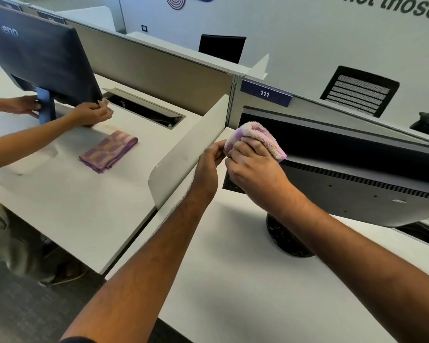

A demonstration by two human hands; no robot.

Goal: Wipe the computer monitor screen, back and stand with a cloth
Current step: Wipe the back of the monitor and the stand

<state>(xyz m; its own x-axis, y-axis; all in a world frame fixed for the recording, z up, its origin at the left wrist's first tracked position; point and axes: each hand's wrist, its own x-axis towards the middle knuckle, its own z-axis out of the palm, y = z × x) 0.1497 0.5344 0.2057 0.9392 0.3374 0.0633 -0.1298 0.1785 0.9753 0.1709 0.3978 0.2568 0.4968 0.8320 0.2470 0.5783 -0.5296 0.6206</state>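
Far left, another person's two hands (89,113) are holding a black flat monitor seen from behind (39,53) on the neighbouring white tabletop (60,194), with a folded purple-and-tan patterned cloth (108,151) lying flat just beside them. A white curved divider panel (191,154) is separating that tabletop from the wearer's. The wearer's left hand (212,157) is pinching the near edge of a bunched pink-and-lilac terry cloth (254,136) with curled fingertips. The right hand (254,164) is lying over the cloth, fingers curled round it, pressing it against the top left corner of the back of a black wide computer monitor (357,184). The monitor is standing on the wearer's white tabletop (245,280), turned with its back towards the camera, tilted, on a black round stand base (286,238). A blue "111" tag (265,93) is sitting on the grey partition behind. Judging progress: the wiping looks to be on the back panel, at one corner only, so most of the back is probably left; the stand looks untouched; the screen is facing away, so cannot tell if it is done.
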